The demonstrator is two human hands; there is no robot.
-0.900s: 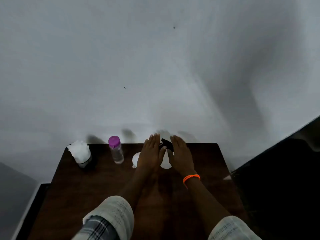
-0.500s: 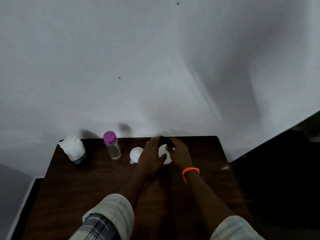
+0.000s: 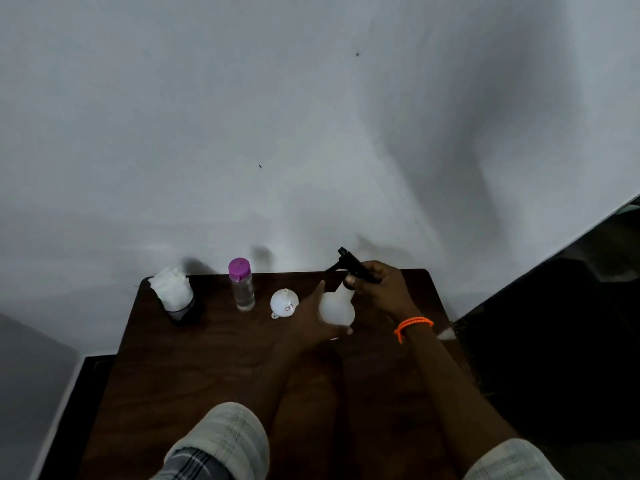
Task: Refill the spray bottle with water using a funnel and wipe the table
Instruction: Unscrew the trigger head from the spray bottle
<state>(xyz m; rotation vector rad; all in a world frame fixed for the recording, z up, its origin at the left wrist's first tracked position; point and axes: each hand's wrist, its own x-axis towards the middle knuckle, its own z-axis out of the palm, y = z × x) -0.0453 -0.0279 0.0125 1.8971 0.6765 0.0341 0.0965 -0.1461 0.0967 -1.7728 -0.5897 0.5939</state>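
A white spray bottle [image 3: 336, 306] with a black trigger head [image 3: 353, 266] stands near the far edge of the dark wooden table [image 3: 214, 362]. My left hand [image 3: 311, 323] holds the bottle's round body from the left and below. My right hand [image 3: 381, 289], with an orange band at the wrist, grips the black trigger head. A small white funnel [image 3: 284, 303] lies on the table just left of the bottle. A clear water bottle [image 3: 241, 284] with a purple cap stands left of the funnel.
A dark holder stuffed with white tissue or cloth [image 3: 173, 296] stands at the table's far left corner. A white wall [image 3: 311, 133] rises right behind the table. Dark floor lies to the right of the table.
Both hands were laid flat around the spray bottle; now the left holds its body and the right has closed round the trigger head. The bottle has come a little toward me.
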